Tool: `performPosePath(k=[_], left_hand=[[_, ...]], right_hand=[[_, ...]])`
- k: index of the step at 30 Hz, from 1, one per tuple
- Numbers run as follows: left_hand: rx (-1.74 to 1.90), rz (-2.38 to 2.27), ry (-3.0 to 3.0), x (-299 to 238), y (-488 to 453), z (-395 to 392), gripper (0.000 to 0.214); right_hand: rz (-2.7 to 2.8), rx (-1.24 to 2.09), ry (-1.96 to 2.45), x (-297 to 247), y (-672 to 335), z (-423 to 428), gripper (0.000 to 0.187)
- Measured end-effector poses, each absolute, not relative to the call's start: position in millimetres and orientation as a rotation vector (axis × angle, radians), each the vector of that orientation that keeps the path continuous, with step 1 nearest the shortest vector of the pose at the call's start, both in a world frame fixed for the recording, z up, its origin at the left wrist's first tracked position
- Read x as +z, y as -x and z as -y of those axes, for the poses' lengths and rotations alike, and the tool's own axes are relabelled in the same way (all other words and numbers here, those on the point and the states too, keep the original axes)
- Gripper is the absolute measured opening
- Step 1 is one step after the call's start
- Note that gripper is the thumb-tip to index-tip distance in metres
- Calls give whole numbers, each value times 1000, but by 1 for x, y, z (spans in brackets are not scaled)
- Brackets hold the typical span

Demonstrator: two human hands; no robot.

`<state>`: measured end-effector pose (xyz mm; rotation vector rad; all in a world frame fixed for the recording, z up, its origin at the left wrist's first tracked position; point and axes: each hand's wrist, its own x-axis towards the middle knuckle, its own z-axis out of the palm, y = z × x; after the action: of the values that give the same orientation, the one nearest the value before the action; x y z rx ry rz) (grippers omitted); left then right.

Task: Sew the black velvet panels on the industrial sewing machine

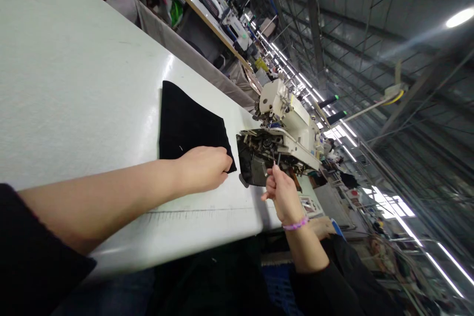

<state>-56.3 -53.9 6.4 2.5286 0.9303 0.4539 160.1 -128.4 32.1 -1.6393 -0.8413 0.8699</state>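
My left hand (203, 168) rests closed on the near corner of a flat black fabric piece (185, 123) lying on the white table (74, 89). My right hand (283, 192), with a pink band at the wrist, is raised to the opened underside of a cream sewing machine (285, 128) that is tipped back. Its fingers pinch a small thin metal tool or part by the machine's dark mechanism (259, 153). I cannot name that item.
Another person's hand (320, 227) shows low behind my right wrist. Further sewing stations and long benches (207, 10) run away at the top. Strip lights and roof trusses fill the right side.
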Motion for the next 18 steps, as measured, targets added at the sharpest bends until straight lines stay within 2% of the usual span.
performPosePath(k=[3, 8, 18], left_hand=[[433, -933, -2536, 8, 57, 55, 23], [440, -927, -2535, 8, 57, 56, 24], [424, -927, -2543, 8, 58, 55, 25]], right_hand=[[924, 592, 1689, 14, -167, 123, 42], [890, 511, 1646, -6, -175, 108, 41], [922, 453, 1601, -13, -169, 97, 43]])
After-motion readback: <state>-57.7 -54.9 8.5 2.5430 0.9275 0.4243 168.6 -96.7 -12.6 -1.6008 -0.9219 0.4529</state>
